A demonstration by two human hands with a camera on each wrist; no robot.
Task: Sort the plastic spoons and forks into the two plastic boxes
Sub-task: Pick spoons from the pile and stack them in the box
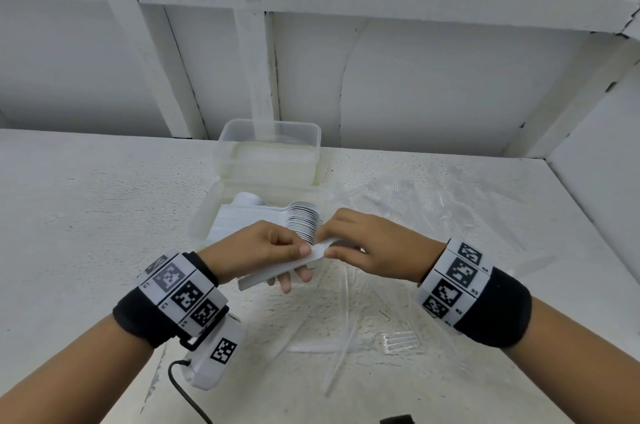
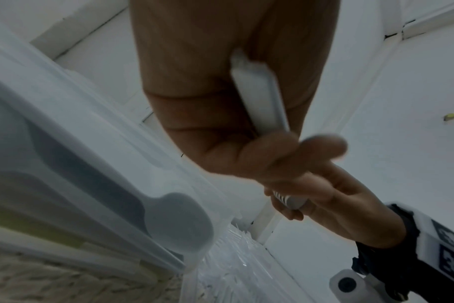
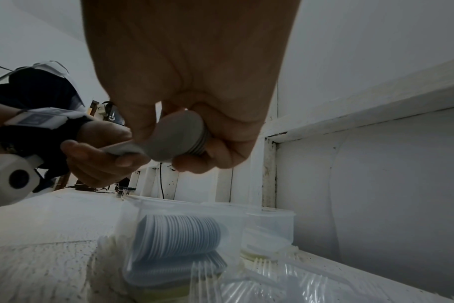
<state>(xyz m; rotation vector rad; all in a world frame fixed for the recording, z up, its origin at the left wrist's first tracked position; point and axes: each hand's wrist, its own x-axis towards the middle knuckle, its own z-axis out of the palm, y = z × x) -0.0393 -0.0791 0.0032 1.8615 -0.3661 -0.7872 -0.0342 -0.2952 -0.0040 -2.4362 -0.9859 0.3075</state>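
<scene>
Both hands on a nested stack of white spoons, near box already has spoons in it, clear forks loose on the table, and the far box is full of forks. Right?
Wrong on the far box: the head view shows no forks in it. The rest holds: left hand and right hand both grip the spoon stack, the near box holds spoons, and the clear forks lie loose on the table.

I see white spoons (image 1: 304,221) in a clear box (image 1: 207,216), and a second clear box (image 1: 270,133) at twelve o'clock. Clear forks (image 1: 398,342) lie on the speckled white table (image 1: 86,216); my black wristbands (image 1: 491,309) carry black-and-white square markers.
</scene>
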